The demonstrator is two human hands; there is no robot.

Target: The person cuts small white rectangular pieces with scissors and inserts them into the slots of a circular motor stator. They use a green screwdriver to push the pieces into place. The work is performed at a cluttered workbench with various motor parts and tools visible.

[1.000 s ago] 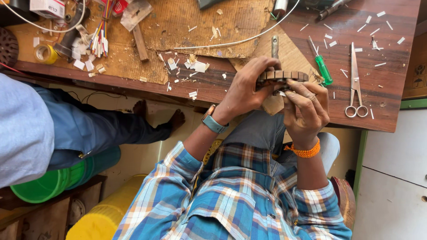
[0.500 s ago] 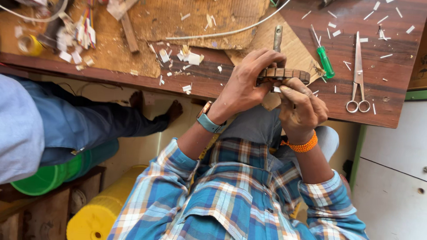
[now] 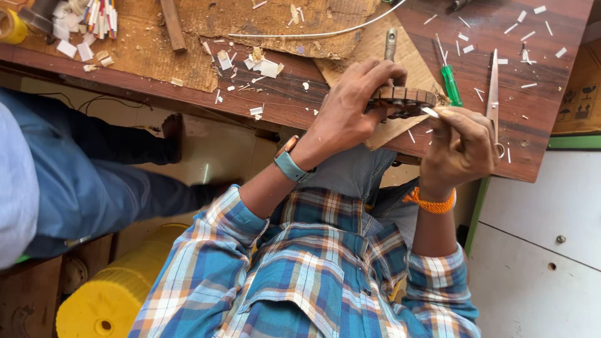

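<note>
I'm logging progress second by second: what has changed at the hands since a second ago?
Little changed. The left hand keeps its grip on the ringed wooden piece; the right hand has shifted slightly right, still pressing a thin pale sliver to its rim. The green screwdriver and scissors lie as before.

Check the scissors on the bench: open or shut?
Shut. The scissors lie flat on the wooden bench, blades together in one line, beside the right hand.

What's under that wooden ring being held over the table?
Under the wooden ring, held by the left hand, lies a sheet of brown cardboard on the table. The right hand presses a pale sliver against it. The ring's underside is hidden by fingers.
</note>
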